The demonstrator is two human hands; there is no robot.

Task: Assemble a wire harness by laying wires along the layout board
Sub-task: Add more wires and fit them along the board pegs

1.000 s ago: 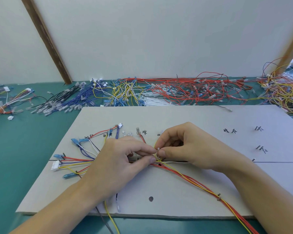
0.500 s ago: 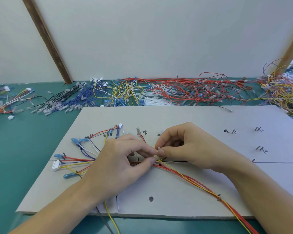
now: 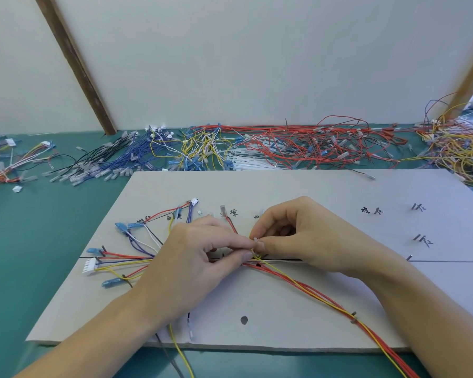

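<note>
both hands met right in the middle of the grey board (image 3: 325, 192), which lay flat on the green table (image 3: 38, 227). the left hand (image 3: 200, 257) had its thumb and forefinger pinched together on the bunch of wires (image 3: 306, 289) where it crossed the black line drawn across the board. the right hand (image 3: 298, 236) was curled over from the other side, thumb and forefinger pinching a tiny white bit (image 3: 256, 239) right at the same spot, fingertips of both hands basically touching. couldn't tell what that white bit actually was, too small.

the bunch itself was mostly red with one yellow wire in it, and it ran from the pinch point down to the right, past a small peg (image 3: 354, 317), and off the near edge of the board. to the left of the hands the wires fanned out: red, blue, yellow, white ones ending in blue sleeves (image 3: 120, 227) and a white plug (image 3: 90, 266) near the board's left edge. a yellow wire and a dark one hung off the near edge under the left wrist.

behind the board, along the wall, lay loose piles of spare wires: black and blue ones (image 3: 115, 159), yellow ones (image 3: 200, 145), a big red tangle (image 3: 311, 143), and a mixed heap (image 3: 459, 143) at far right. some handwritten marks (image 3: 372, 210) sat on the right part of the board.
</note>
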